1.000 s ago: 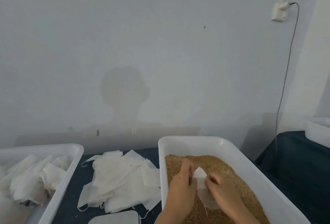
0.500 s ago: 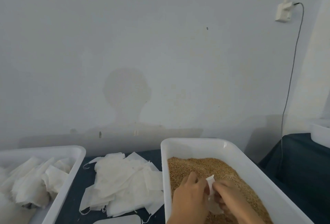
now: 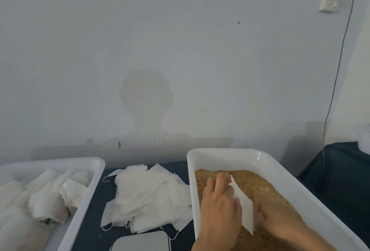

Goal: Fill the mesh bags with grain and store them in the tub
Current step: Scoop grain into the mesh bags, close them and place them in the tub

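There is only one view, from the camera on the person's head. It faces forward to the pale wall (image 3: 180, 50), which takes most of the picture, and only slightly down, so the desk (image 3: 96, 220) lies in a narrow band at the bottom. The camera is near: the hands (image 3: 218, 208) enter from the lower edge, right of the middle, over the grain tub (image 3: 224, 152). A second tub (image 3: 88, 186) is cut off by the left edge. The wide lens bends the wall cable (image 3: 338, 66) at the right.

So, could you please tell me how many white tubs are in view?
3: grain tub at right, bag tub at left, a third partly cut off at the far right edge.
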The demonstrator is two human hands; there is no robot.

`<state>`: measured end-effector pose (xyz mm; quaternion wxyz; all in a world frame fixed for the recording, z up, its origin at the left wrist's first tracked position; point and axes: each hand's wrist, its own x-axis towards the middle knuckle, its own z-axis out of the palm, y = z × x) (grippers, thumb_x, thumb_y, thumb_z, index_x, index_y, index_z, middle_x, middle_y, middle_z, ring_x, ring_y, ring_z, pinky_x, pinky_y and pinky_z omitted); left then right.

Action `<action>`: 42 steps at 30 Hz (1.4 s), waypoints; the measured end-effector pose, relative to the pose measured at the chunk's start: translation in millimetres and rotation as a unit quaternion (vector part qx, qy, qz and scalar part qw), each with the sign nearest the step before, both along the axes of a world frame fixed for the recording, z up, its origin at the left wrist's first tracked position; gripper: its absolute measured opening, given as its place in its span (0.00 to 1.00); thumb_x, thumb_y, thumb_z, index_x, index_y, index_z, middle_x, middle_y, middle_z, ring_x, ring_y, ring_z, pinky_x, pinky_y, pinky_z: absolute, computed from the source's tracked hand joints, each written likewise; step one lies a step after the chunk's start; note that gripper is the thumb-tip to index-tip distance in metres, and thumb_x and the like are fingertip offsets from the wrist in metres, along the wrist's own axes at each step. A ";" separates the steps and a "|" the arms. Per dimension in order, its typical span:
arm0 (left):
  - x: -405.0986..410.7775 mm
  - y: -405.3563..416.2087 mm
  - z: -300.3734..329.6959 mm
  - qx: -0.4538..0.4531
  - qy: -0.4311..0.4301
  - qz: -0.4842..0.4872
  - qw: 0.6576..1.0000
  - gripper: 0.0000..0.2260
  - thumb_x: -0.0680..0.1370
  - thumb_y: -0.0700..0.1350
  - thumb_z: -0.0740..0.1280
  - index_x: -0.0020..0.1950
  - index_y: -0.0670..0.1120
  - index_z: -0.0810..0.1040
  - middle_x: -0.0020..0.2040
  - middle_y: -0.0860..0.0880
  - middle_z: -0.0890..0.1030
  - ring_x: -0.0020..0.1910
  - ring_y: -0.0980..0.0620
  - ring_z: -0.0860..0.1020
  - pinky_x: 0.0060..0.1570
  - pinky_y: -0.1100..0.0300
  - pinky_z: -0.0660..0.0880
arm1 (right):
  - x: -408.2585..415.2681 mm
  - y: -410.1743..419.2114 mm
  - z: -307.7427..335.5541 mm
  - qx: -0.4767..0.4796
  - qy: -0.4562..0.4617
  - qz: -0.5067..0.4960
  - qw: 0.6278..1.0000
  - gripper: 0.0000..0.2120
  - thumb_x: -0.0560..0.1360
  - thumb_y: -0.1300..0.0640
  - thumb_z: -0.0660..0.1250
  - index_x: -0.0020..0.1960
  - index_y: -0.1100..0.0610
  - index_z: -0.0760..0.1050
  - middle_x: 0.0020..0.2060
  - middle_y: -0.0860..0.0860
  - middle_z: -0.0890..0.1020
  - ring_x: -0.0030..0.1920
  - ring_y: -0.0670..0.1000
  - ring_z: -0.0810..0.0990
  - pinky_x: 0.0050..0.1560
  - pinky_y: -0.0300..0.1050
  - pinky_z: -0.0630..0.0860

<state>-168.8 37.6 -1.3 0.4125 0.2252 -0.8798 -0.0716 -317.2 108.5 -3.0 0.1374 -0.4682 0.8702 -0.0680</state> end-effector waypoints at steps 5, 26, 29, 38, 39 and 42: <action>-2.1 -3.4 -4.2 0.060 -0.006 -0.022 0.998 0.08 0.79 0.45 0.59 0.44 0.43 0.74 0.55 0.53 0.73 0.49 0.53 0.68 0.52 0.61 0.70 | -5.1 0.1 -7.3 0.005 0.008 -0.016 1.000 0.29 0.75 0.56 0.63 0.71 0.55 0.53 0.40 0.43 0.75 0.39 0.40 0.73 0.31 0.33 0.66; -6.6 -12.6 -15.0 0.148 -0.092 0.064 0.983 0.04 0.82 0.44 0.56 0.55 0.50 0.68 0.49 0.55 0.68 0.47 0.55 0.63 0.44 0.65 0.62 | -31.7 9.6 31.6 0.076 0.217 0.119 0.966 0.13 0.75 0.65 0.59 0.57 0.55 0.72 0.50 0.49 0.78 0.48 0.47 0.77 0.43 0.37 0.71; -6.4 -12.1 -14.8 0.158 -0.080 0.061 0.982 0.03 0.82 0.45 0.57 0.54 0.50 0.69 0.48 0.55 0.69 0.48 0.55 0.66 0.43 0.65 0.64 | -27.6 0.1 13.2 0.030 0.170 0.126 0.977 0.12 0.76 0.63 0.61 0.58 0.54 0.72 0.52 0.47 0.77 0.52 0.45 0.76 0.50 0.37 0.74; -5.7 -21.1 -9.3 0.220 -0.094 -0.021 0.971 0.05 0.76 0.45 0.68 0.48 0.45 0.75 0.38 0.58 0.65 0.39 0.58 0.66 0.36 0.70 0.61 | -28.6 2.4 2.1 -0.089 0.026 0.080 0.992 0.14 0.75 0.57 0.67 0.56 0.43 0.70 0.45 0.38 0.74 0.44 0.36 0.73 0.37 0.30 0.69; -5.2 -22.4 -7.7 0.235 -0.078 -0.034 0.968 0.06 0.75 0.44 0.69 0.46 0.44 0.74 0.38 0.57 0.67 0.38 0.58 0.67 0.35 0.71 0.61 | -29.3 5.3 6.7 -0.098 0.018 0.073 0.992 0.14 0.75 0.57 0.67 0.56 0.43 0.69 0.47 0.39 0.74 0.44 0.36 0.74 0.37 0.30 0.70; -3.8 -27.1 -4.6 0.252 -0.071 -0.071 0.962 0.10 0.71 0.43 0.73 0.40 0.46 0.70 0.34 0.57 0.68 0.34 0.60 0.66 0.33 0.69 0.60 | -33.1 17.2 24.5 -0.110 -0.004 0.055 0.992 0.16 0.74 0.58 0.68 0.57 0.44 0.70 0.47 0.39 0.75 0.46 0.37 0.75 0.39 0.30 0.71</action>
